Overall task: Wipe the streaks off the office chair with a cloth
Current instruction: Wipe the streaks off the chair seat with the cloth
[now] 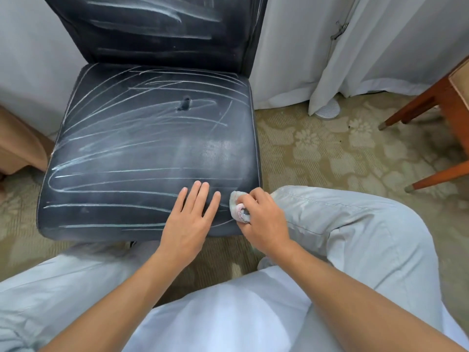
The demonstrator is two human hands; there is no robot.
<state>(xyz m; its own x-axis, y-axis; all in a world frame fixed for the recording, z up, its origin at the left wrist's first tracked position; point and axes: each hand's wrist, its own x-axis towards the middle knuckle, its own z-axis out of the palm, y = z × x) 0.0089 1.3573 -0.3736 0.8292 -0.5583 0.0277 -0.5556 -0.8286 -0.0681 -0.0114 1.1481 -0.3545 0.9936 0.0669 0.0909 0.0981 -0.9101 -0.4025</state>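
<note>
A black padded office chair [142, 138] stands in front of me, its seat and backrest covered in white chalk-like streaks [121, 153]. My left hand [190, 219] lies flat, fingers spread, on the seat's front right part. My right hand [264, 219] is closed around a small bunched pale cloth [237, 205] with pink marks, pressed against the seat's front right corner. A patch of the seat just above my hands looks smeared and less streaked. The seat has a small tear [184, 104] near its middle.
My knees in light trousers [355, 224] frame the chair's front. A wooden chair's legs [431, 97] stand at the right on patterned carpet [330, 148]. White curtains [355, 47] hang behind, and a tan object [17, 146] sits at the left edge.
</note>
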